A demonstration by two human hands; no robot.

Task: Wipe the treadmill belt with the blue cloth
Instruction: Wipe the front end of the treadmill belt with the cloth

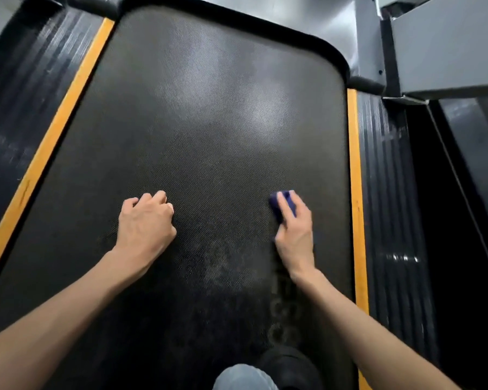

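The dark, textured treadmill belt [209, 114] fills the middle of the head view. Near the belt's right side, my right hand [293, 232] presses a small bunched blue cloth [278, 205] flat against it, fingers laid over the cloth. Only the cloth's front and left edges show past the fingers. My left hand [145, 220] rests on the belt left of centre, curled into a loose fist with nothing in it. Roughly a hand's length of bare belt separates the two hands.
Yellow strips [355, 192] border the belt on both sides, with ribbed black side rails [386, 220] outside them. A grey upright and housing [448, 52] stand at the top right. My knee [243, 378] and a dark shoe show at the bottom edge.
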